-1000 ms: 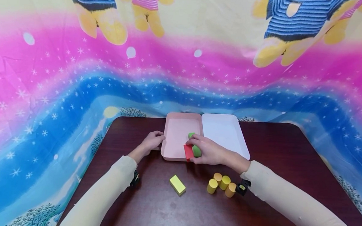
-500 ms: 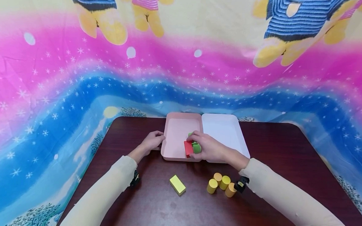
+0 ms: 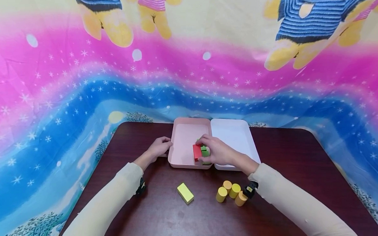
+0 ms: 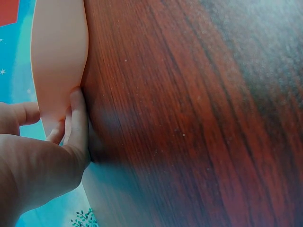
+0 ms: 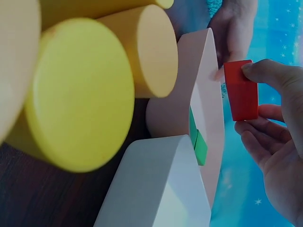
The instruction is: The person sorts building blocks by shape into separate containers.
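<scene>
Between thumb and fingertips, my right hand (image 3: 219,151) pinches a red block (image 5: 242,97) above the right side of the pink tray (image 3: 185,142). Green blocks (image 5: 200,149) lie in that tray under the red one, partly hidden by the hand in the head view. My left hand (image 3: 160,146) holds the tray's left wall. In the left wrist view its fingers (image 4: 79,118) lie along the outside of that wall, and another fingertip reaches the rim.
A white tray (image 3: 233,137) adjoins the pink tray on the right. Nearer on the dark wooden table (image 3: 142,217) are a yellow rectangular block (image 3: 185,193) and several yellow and orange cylinders (image 3: 221,194), close to the right wrist. A patterned cloth (image 3: 187,69) hangs behind.
My right hand has moved slightly away from me with the red block, from the tray's front edge to farther inside. The left hand keeps its place.
</scene>
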The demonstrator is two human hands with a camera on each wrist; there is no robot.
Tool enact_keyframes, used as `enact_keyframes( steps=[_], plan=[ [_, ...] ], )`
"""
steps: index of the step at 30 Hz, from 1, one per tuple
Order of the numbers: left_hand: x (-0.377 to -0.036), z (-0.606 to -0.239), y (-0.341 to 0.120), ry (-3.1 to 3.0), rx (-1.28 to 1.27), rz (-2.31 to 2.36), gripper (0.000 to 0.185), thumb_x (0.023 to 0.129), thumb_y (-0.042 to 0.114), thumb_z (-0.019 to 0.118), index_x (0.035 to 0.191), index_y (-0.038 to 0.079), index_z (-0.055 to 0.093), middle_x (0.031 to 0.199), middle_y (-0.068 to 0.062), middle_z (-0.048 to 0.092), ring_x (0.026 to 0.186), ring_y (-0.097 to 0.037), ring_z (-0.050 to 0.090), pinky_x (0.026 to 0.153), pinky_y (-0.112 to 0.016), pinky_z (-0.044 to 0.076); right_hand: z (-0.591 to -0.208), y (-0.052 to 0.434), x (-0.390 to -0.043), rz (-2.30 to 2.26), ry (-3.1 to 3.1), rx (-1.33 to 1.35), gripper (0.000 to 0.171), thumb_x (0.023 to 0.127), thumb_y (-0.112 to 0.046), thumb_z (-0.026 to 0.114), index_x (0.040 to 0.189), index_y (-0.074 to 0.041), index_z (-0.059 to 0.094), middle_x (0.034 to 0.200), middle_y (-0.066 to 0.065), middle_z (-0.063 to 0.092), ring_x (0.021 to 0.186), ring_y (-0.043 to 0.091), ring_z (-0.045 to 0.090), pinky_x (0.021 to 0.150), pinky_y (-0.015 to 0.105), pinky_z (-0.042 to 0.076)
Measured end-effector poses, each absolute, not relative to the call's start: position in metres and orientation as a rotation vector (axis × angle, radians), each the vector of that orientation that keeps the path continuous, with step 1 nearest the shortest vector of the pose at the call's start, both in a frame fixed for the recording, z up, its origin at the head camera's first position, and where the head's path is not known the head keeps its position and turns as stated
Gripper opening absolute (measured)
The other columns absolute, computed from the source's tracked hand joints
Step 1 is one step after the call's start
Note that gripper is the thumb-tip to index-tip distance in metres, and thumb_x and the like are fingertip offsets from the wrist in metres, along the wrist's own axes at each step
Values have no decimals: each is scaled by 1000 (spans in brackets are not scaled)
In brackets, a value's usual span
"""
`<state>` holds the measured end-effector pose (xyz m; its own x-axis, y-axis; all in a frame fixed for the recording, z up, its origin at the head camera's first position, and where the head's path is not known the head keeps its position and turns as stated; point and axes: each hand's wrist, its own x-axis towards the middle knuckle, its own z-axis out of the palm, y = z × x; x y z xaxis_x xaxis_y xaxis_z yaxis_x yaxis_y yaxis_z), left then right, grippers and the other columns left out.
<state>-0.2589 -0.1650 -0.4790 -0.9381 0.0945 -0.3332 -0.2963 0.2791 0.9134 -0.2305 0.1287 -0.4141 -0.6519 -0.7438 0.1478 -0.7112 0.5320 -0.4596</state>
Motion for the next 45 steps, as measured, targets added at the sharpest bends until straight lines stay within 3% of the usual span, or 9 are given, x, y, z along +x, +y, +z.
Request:
enact_keyframes(
  steps=[7,45],
  plan=[
    [-258,-479,-165,2242,-180,1694,42,108,19,54,146,0,54,132,-20,65,120,-30,66,89,-43,63,-418,130,-235,-778,2682,-1238,58,88,-22,89,134,0,63,127,11,62,113,35,67,94,49,60],
    [-259,-481,-167,2242,-162,1695,43,109,19,54,147,-1,53,136,-21,63,124,-31,65,90,-43,63,-424,129,-234,-803,2642,-1182,54,87,-24,90,131,-2,66,125,7,64,111,34,69,97,49,60]
  ],
)
